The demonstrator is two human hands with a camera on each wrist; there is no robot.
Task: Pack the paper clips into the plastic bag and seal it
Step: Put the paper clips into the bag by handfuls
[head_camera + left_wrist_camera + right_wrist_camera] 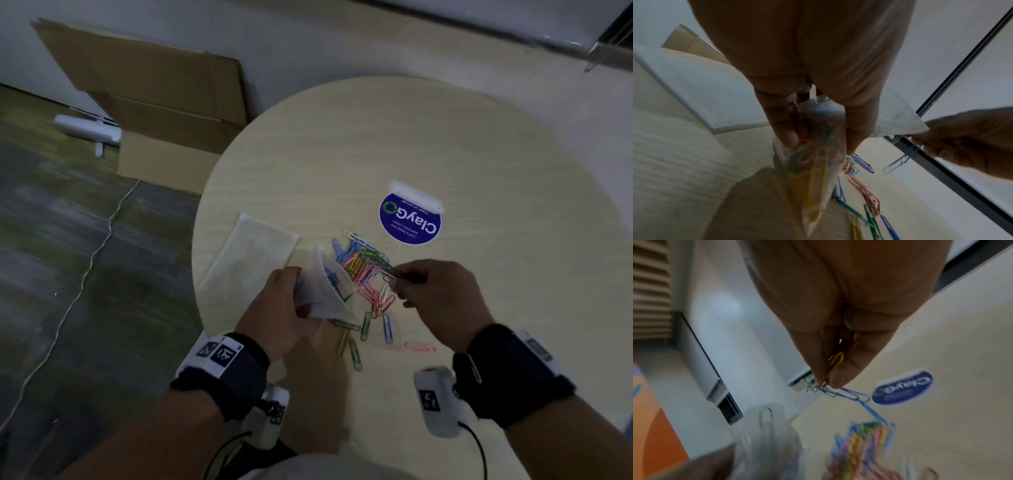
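A plastic bag [325, 291] with some clips inside is held open by the left hand [281, 315], a few paper clips [385, 274] are pinched by the right hand [442, 294] just above the pile [359, 257], near the round table [479, 154] front edge, with bare top behind.

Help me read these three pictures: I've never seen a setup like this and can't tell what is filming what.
No machine here: a person works bare-handed, wearing three cameras. The wide picture comes from the head, looking down at a round pale wooden table. The other two come from wrist cameras, looking along each hand.

The left hand holds a small clear plastic bag open, with some clips already inside. The right hand pinches a few coloured paper clips, more dangling below. A loose pile of coloured paper clips lies on the table, beside a round blue sticker and another flat clear bag.
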